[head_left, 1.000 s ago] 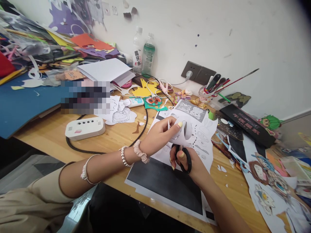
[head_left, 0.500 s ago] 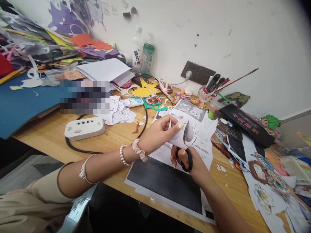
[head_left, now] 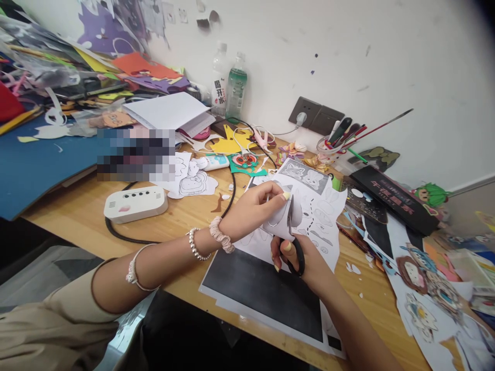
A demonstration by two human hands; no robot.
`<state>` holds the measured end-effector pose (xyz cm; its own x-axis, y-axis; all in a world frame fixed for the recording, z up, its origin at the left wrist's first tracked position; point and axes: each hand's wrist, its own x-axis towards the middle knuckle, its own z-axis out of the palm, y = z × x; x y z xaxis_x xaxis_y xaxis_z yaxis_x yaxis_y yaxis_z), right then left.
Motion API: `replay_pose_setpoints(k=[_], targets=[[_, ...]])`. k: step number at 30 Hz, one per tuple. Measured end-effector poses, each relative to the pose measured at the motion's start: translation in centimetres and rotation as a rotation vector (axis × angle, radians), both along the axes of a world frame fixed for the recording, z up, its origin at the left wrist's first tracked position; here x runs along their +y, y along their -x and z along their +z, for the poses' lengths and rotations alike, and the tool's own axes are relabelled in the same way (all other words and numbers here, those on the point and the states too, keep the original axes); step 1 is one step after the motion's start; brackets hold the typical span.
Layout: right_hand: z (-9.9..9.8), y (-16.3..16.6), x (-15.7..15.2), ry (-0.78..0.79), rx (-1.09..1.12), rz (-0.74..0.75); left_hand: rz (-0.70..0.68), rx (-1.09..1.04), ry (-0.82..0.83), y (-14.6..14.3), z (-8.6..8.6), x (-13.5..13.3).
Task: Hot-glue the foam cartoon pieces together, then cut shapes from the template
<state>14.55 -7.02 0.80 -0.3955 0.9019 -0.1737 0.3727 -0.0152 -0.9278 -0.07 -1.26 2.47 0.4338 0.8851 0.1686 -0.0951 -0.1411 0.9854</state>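
My left hand (head_left: 253, 207) pinches a curled piece of white paper (head_left: 279, 221) between thumb and fingers. Black-handled scissors (head_left: 298, 256) are in my right hand (head_left: 307, 257), its fingers through the loops. Their blades rise along the paper's edge, close to my left fingertips. Under both hands lie printed sheets (head_left: 328, 211) with grey animal outlines and a dashed line. A sheet with a large black rectangle (head_left: 263, 293) lies nearer the table's front edge. How far apart the blades stand is hard to make out.
A white power strip (head_left: 135, 204) with a black cable lies left. Behind are two bottles (head_left: 235, 85), a yellow paper scrap (head_left: 234, 141) and a pen holder (head_left: 334, 141). Right are a black pencil case (head_left: 394, 201) and coloured cutouts (head_left: 421, 314). Coloured sheets (head_left: 150, 67) pile up at back left.
The paper piece has turned and bent a little in my left hand, and the scissor blades have shifted slightly against it. Both hands stay in nearly the same place.
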Motion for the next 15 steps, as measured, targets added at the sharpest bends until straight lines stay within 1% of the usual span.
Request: replay_pose_setpoints(k=[3, 5, 10, 15], targets=[[0.07, 0.02, 0.00, -0.012, -0.018, -0.014, -0.013, 0.000, -0.051, 0.01, -0.46, 0.09], [0.23, 0.07, -0.05, -0.023, -0.023, -0.016, -0.017, 0.001, -0.056, 0.02, -0.66, 0.11], [0.34, 0.14, -0.17, -0.037, -0.003, 0.002, -0.044, -0.082, -0.006, -0.18, -0.82, -0.06], [-0.15, 0.02, -0.24, -0.049, 0.018, -0.007, 0.008, -0.137, 0.039, -0.46, -0.88, -0.31]])
